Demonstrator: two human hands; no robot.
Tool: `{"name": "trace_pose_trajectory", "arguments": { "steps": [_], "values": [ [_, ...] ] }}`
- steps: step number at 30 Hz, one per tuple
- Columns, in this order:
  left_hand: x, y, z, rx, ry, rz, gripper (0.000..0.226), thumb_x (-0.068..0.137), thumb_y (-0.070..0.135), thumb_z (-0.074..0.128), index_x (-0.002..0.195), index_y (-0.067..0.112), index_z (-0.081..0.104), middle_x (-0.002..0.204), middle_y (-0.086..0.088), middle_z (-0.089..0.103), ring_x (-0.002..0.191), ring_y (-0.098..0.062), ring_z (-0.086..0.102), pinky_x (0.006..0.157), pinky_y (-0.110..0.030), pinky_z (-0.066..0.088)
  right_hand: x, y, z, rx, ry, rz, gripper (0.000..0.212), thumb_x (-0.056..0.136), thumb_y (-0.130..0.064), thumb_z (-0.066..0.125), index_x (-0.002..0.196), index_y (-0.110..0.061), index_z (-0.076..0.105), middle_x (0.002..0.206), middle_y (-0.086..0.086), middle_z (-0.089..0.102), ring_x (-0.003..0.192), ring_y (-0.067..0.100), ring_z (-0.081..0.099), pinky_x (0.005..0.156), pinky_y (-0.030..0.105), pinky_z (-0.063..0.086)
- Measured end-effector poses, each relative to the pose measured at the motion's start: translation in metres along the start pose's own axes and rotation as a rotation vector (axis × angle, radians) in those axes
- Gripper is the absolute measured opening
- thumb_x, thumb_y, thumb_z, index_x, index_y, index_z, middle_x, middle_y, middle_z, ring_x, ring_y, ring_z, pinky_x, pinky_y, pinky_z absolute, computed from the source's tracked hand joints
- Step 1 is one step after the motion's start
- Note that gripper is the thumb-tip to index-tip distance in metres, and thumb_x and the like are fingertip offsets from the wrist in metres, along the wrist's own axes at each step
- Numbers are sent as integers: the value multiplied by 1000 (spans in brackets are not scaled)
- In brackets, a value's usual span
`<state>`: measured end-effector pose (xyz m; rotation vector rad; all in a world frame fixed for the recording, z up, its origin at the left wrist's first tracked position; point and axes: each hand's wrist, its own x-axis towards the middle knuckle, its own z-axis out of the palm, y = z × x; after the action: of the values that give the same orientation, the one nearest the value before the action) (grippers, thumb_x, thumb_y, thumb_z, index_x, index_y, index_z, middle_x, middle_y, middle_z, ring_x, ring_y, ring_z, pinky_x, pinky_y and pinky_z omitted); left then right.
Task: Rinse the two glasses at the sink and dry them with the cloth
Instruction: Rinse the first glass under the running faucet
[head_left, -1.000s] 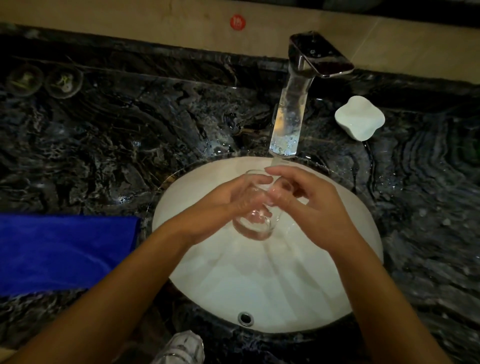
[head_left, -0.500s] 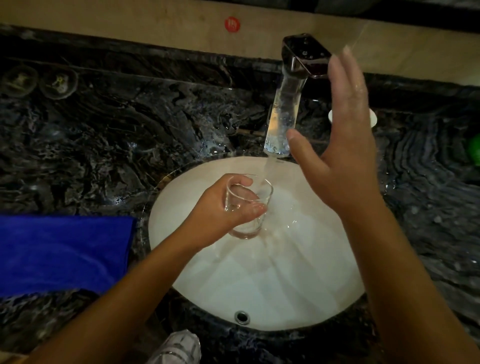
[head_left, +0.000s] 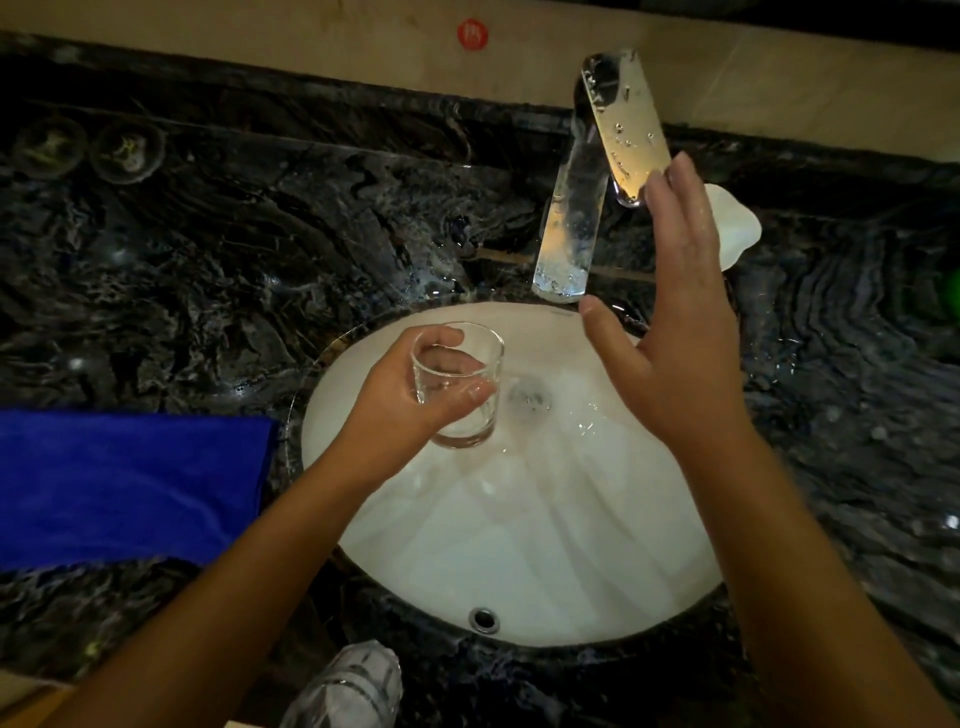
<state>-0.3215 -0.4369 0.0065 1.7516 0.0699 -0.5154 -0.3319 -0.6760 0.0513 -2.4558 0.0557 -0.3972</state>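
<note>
The left hand (head_left: 410, 400) is gripping a glass (head_left: 460, 384) above the sink (head_left: 519, 545), while the right hand (head_left: 675, 332) (fingers straight) is touching the tap handle (head_left: 626, 122); a blue cloth (head_left: 124, 483) is lying on the tabletop (head_left: 260, 249).

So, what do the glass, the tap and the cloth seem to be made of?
Glass: clear glass, it seems; the fingers show through it.
Tap: polished metal, likely chrome; it mirrors light and carries droplets.
Cloth: soft blue fabric, perhaps microfibre; matte, slightly fuzzy.
</note>
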Motion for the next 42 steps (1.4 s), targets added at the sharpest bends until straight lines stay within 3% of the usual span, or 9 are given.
{"name": "trace_pose_trajectory", "arguments": {
  "steps": [5,9,16,21,25,31,34,37,42],
  "values": [
    [-10,9,-6,26,76,15,60,69,38,87,119,16,63,94,15,77,92,1,71,74,-12,53,-3,-9,-7,23,-7,37,78,94,-24,67,159,-8,26,169,11,17,157,18,16,123,25,19],
    [-27,26,-21,38,119,43,65,65,46,83,120,19,61,98,20,76,95,-1,72,78,-16,55,-16,-30,-15,69,48,62,68,93,-19,66,154,-8,38,164,12,29,152,23,28,121,24,21],
    [-69,54,-67,43,340,66,61,72,45,86,119,19,57,103,14,74,100,-4,71,87,-26,56,-74,-57,-11,88,-198,89,61,93,-29,59,151,-17,43,163,1,34,147,18,33,110,3,14],
    [-90,59,-106,129,434,109,54,82,9,83,125,1,52,101,8,73,95,3,70,86,-19,55,-109,-66,-4,109,-324,151,57,96,-33,58,151,-28,42,162,-8,35,147,16,34,107,28,31],
    [-94,53,-137,163,410,125,60,81,11,85,128,2,48,113,-4,71,100,0,70,89,-19,56,-142,-80,5,83,-420,176,60,98,-35,60,153,-30,39,163,-10,34,151,14,30,114,34,33],
    [-110,36,-170,200,304,145,61,80,14,86,128,8,48,113,6,70,104,-2,70,93,-21,55,-188,-110,18,38,-402,282,60,94,-44,52,151,-29,43,161,-6,39,149,15,34,114,29,29],
    [-128,19,-181,204,238,131,65,78,19,88,129,8,49,116,2,70,107,-8,70,98,-31,56,-212,-120,24,12,-365,353,59,93,-42,54,149,-25,48,159,-3,42,146,17,38,114,29,29],
    [-150,0,-186,216,188,99,70,73,28,91,128,14,50,119,-3,70,111,-14,69,102,-44,54,-236,-122,27,-7,-336,394,55,94,-34,58,147,-19,51,156,4,47,143,24,43,115,37,32],
    [-190,-27,-184,190,160,66,71,71,38,90,127,23,48,120,1,70,113,-15,69,103,-49,54,-292,-99,28,-243,-364,382,52,93,-34,54,141,-13,56,152,11,52,145,33,42,116,52,36]
  ]
}}
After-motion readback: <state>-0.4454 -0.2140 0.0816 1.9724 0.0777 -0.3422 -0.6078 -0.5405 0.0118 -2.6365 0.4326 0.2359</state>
